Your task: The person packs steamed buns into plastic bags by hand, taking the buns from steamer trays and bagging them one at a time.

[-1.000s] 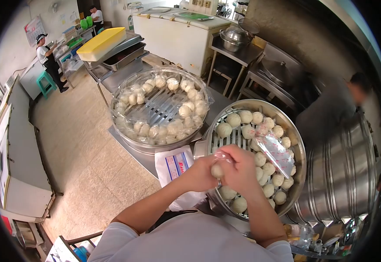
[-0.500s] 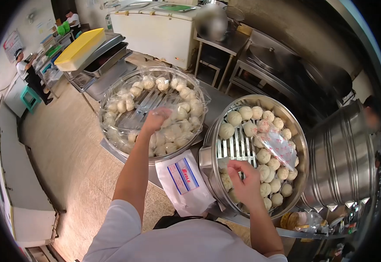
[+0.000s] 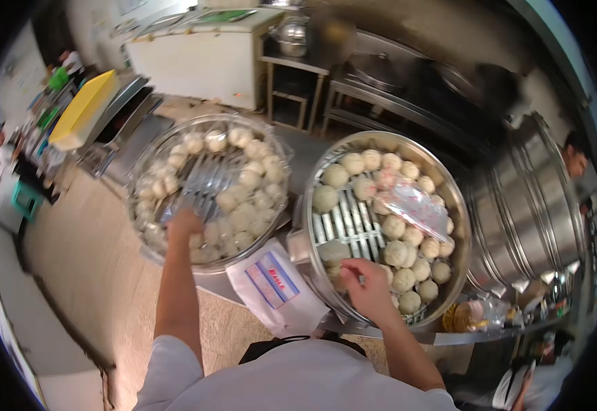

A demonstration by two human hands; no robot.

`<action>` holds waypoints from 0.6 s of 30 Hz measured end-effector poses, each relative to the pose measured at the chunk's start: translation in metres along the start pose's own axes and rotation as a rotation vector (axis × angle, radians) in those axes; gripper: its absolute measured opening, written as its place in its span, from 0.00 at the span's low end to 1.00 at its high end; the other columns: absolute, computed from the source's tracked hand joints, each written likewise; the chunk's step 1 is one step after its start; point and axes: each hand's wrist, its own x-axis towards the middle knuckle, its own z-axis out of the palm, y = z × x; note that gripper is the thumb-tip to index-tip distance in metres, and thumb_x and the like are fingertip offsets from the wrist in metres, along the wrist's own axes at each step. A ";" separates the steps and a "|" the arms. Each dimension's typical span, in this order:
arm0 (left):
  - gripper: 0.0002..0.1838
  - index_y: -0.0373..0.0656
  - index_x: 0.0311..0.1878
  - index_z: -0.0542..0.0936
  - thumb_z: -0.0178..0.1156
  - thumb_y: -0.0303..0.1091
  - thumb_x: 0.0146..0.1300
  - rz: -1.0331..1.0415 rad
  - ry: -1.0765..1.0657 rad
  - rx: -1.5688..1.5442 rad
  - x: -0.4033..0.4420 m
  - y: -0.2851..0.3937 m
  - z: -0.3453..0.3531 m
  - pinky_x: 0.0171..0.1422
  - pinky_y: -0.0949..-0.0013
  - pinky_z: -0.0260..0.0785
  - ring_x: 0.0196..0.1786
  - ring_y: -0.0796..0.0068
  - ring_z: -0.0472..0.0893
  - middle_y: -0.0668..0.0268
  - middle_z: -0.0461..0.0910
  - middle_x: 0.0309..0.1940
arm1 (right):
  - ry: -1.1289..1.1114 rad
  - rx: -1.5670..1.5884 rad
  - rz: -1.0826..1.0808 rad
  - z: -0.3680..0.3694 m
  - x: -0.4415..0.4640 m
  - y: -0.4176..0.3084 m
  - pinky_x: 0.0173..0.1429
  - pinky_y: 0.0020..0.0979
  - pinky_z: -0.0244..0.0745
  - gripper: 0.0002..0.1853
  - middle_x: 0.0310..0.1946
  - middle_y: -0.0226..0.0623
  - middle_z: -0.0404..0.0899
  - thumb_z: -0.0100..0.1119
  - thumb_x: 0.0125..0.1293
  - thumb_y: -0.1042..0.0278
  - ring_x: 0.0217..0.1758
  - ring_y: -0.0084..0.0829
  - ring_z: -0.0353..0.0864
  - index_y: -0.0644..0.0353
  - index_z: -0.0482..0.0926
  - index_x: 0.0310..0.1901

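Note:
My left hand is over the lower left part of the left steamer tray, beside bagged buns; its fingers are blurred and partly hidden. My right hand is above the lower left of the right steamer tray, its thumb and fingers bent near a pale, flat, blurred thing. Round white buns fill much of that tray, and a clear wrapper with red print lies over some of them. A white packet marked EAGLE lies between the two trays.
Stacked metal steamers stand at the right, with a person behind them. A yellow container rests on metal trays at the left. Behind are a white freezer and a steel stand. Bottles sit at the lower right.
Both hands were together over the right tray at first. My left hand then went to the left tray and has moved to its lower left. The camera view has turned.

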 end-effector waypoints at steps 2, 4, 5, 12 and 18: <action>0.27 0.43 0.55 0.86 0.67 0.44 0.52 -0.006 0.054 -0.067 0.011 0.000 0.011 0.67 0.53 0.76 0.63 0.49 0.83 0.49 0.83 0.60 | -0.005 0.006 -0.001 0.000 -0.003 0.001 0.44 0.35 0.82 0.10 0.39 0.47 0.87 0.65 0.69 0.70 0.40 0.40 0.88 0.66 0.85 0.48; 0.23 0.41 0.50 0.88 0.66 0.43 0.54 -0.039 0.195 -0.112 -0.015 0.015 -0.006 0.64 0.54 0.78 0.59 0.48 0.85 0.48 0.86 0.53 | 0.000 0.013 -0.015 0.002 -0.005 -0.002 0.45 0.36 0.83 0.11 0.41 0.48 0.87 0.65 0.70 0.69 0.41 0.43 0.88 0.66 0.86 0.48; 0.21 0.39 0.47 0.88 0.65 0.43 0.55 -0.052 0.272 -0.127 -0.008 0.006 -0.001 0.62 0.54 0.79 0.57 0.48 0.86 0.48 0.87 0.50 | 0.007 0.015 -0.027 0.002 -0.007 0.000 0.45 0.37 0.83 0.11 0.41 0.49 0.87 0.65 0.70 0.69 0.42 0.45 0.88 0.65 0.86 0.48; 0.06 0.39 0.38 0.86 0.63 0.31 0.64 0.051 0.654 -0.419 -0.029 0.017 -0.028 0.47 0.58 0.79 0.39 0.53 0.87 0.53 0.87 0.35 | 0.044 0.040 0.047 -0.017 -0.021 0.003 0.46 0.41 0.81 0.11 0.42 0.50 0.87 0.62 0.70 0.69 0.42 0.48 0.87 0.66 0.85 0.48; 0.10 0.37 0.40 0.76 0.53 0.12 0.62 0.735 0.565 -0.989 -0.122 0.125 -0.082 0.49 0.68 0.77 0.38 0.72 0.83 0.62 0.83 0.32 | 0.195 0.034 -0.003 -0.034 -0.028 0.012 0.47 0.41 0.81 0.16 0.51 0.49 0.84 0.64 0.69 0.70 0.46 0.45 0.86 0.64 0.82 0.56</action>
